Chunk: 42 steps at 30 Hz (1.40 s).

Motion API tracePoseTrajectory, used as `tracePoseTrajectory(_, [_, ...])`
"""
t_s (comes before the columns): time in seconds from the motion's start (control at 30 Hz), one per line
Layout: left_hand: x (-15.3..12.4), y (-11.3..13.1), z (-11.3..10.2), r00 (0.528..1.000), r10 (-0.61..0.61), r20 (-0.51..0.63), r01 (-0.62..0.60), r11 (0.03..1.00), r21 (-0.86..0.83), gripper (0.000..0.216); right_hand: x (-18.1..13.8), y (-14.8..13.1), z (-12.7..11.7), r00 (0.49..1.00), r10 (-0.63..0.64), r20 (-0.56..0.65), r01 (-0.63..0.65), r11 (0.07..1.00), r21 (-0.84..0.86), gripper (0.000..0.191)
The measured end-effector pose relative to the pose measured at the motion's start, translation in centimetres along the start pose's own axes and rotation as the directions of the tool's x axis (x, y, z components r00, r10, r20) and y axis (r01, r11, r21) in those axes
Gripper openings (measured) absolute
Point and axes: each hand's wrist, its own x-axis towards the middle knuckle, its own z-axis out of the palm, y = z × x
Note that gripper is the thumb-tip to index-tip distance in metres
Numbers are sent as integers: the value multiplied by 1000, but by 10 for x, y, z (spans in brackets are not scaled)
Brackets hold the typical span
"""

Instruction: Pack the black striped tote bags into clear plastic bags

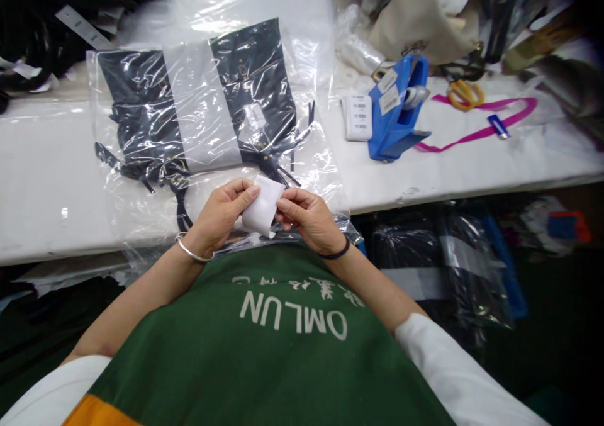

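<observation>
Between thumb and fingers, my left hand [231, 207] pinches the left side of a small white paper sheet [264, 204]. My right hand [306, 215] is closed at the paper's right edge, thumb against the fingers. Both hands are over the table's front edge, close to my green apron [283, 325]. Just beyond them lies a clear plastic bag [309, 155] with dark, strapped bags [255, 77] inside and a white band [202, 105] across the middle. A white tag [253, 123] shows on the right dark piece.
Right of the plastic bag stands a blue tape dispenser [394, 114] beside a stack of barcode labels [357, 117]. Farther right are yellow-handled scissors [465, 94], a pink ribbon [509, 108] and a small blue item [498, 126]. Dark straps with tags [82, 26] are heaped at the back left.
</observation>
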Motion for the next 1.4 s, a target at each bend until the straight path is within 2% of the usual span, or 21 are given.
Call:
tracePoseTrajectory(0.23, [-2,-3,6,995,-90,39,89,995,49,35,1,1,2,999,-28,45,27,999,25,29])
tracePoseTrajectory(0.33, [-3,-3,9,992,-123,34,122,992,10,37,1,1,4,999,-31,41,29,999,28,30])
tracePoseTrajectory(0.57, [-2,-4,15,992,-125,10,125,989,-76,40,0,3,4,997,-24,69,23,1000,19,28])
tracePoseTrajectory(0.9, [-3,-4,15,986,-134,101,137,990,-27,36,0,3,4,996,-49,68,48,999,24,25])
tracePoseTrajectory(1.13, [-1,-4,9,996,-77,49,81,994,-71,36,1,1,3,999,-30,38,25,992,120,32])
tracePoseTrajectory(1.4, [-2,-1,12,991,-116,69,121,990,-68,34,3,2,1,999,-31,23,27,988,152,35])
